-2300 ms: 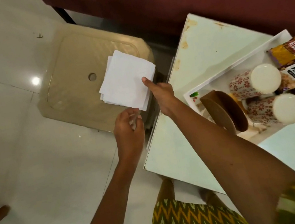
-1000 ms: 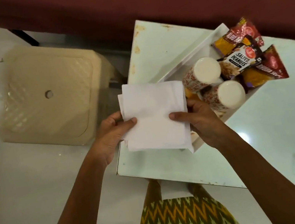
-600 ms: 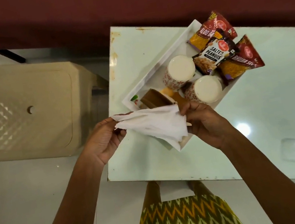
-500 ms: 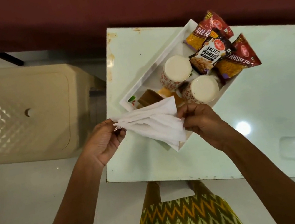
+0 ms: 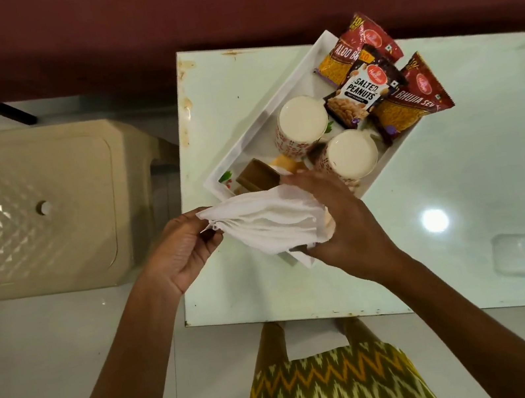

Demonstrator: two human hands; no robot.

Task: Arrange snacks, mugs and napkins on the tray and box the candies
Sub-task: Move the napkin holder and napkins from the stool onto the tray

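napkins (image 5: 269,225) over tray (image 5: 265,111) corner, near table's (image 5: 457,166) front edge

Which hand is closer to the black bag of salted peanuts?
Right. The right hand grips the white paper napkins over a corner of the white tray, below the black salted peanuts bag. The left hand pinches their other end, farther left.
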